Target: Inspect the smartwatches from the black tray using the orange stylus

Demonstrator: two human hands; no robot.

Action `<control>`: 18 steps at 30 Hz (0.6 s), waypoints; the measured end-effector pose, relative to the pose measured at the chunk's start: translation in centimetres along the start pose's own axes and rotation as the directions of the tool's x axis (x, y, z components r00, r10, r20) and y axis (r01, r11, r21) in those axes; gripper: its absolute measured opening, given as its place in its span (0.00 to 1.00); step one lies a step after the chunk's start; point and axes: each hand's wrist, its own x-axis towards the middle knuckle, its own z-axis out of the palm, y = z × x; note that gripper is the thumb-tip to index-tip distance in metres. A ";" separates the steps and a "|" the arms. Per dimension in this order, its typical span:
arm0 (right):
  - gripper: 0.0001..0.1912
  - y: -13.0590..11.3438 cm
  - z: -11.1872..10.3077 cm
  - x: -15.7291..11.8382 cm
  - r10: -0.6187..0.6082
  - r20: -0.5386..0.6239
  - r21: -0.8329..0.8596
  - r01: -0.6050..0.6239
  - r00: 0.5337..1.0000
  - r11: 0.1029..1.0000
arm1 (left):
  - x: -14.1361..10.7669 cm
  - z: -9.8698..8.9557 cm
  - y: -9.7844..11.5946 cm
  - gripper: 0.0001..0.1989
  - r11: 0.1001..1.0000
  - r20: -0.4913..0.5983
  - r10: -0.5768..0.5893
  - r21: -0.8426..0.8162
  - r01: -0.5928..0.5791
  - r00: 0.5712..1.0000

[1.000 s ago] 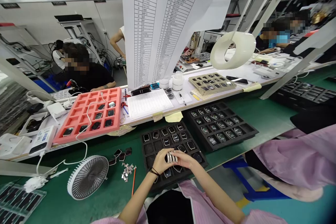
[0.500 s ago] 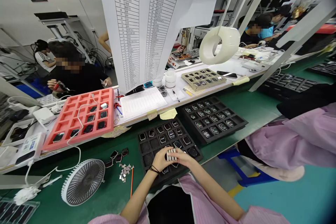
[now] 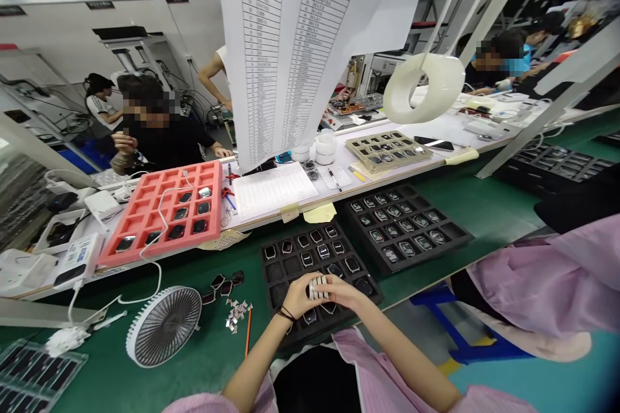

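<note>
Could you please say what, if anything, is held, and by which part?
A stack of silver-edged watch bodies: left end in the left grip, right end in the right grip.

The left hand [image 3: 296, 297] and right hand [image 3: 345, 292] hold a small stack of pale-edged pieces [image 3: 318, 288] between them – just above a black tray [image 3: 275, 272] of watch faces. On the green surface [image 3: 213, 361], a white fan [image 3: 167, 326] stands left of scattered silvery bits [image 3: 236, 313] and an orange stick [image 3: 248, 332]; a red tray [image 3: 140, 211] rests on the raised shelf [image 3: 334, 201] beyond.
</note>
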 end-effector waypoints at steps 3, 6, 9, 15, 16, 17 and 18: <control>0.17 1.3 0.4 0.1 0.009 -0.015 -0.001 -0.009 1.000 1.000 | -0.9 0.0 0.0 0.27 0.998 0.000 -0.044 -0.040 0.043 0.999; 0.17 2.6 0.8 0.1 0.007 -0.040 0.005 -0.006 0.999 1.000 | -1.6 -0.3 -0.1 0.28 0.990 0.001 -0.101 -0.101 0.101 0.995; 0.17 3.2 0.8 0.3 0.003 -0.064 0.019 -0.002 0.998 1.000 | -1.9 -1.2 -0.9 0.28 0.965 -0.012 -0.181 -0.194 0.176 0.983; 0.23 2.9 -0.3 0.8 0.029 -0.101 0.066 -0.023 0.994 0.998 | -2.0 -2.3 -4.7 0.26 0.759 -0.064 -0.510 -0.503 0.414 0.858; 0.23 2.9 -0.4 0.9 0.041 -0.114 0.070 -0.033 0.993 0.997 | -2.0 -2.1 -5.3 0.24 0.694 -0.045 -0.565 -0.566 0.445 0.824; 0.23 3.1 -0.6 1.1 0.052 -0.127 0.071 -0.043 0.990 0.997 | -2.0 -1.9 -5.9 0.22 0.623 -0.016 -0.610 -0.628 0.466 0.792; 0.23 3.3 -0.6 1.2 0.060 -0.138 0.070 -0.051 0.989 0.996 | -2.0 -1.7 -6.3 0.20 0.548 0.021 -0.641 -0.687 0.477 0.767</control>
